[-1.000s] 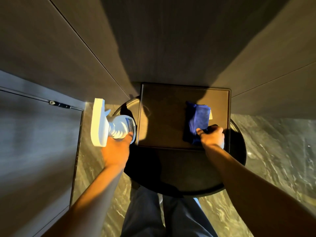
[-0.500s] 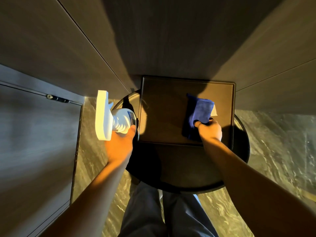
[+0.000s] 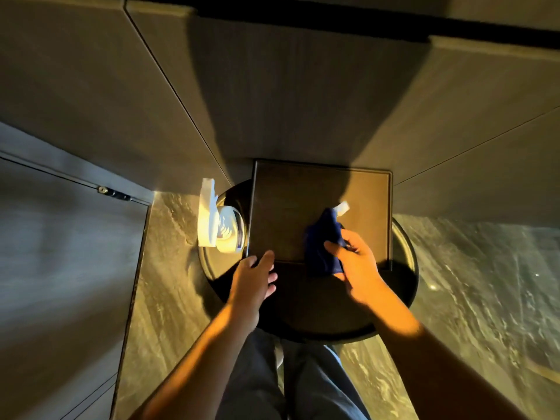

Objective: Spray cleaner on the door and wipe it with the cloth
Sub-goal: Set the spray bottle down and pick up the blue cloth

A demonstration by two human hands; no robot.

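Two hands: right hand pinching blue cloth above square tray; left hand spread, empty. White spray bottle standing on round table.

We see a white spray bottle standing at the round table's left edge, and a dark blue cloth, crumpled, white tag showing, raised above the brown tray.

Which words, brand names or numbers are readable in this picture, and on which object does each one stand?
None can be read.
spray bottle: a blue label patch shows on its side, too blurred to read.
blue cloth: a white tag sticks out at its far end, no print legible.
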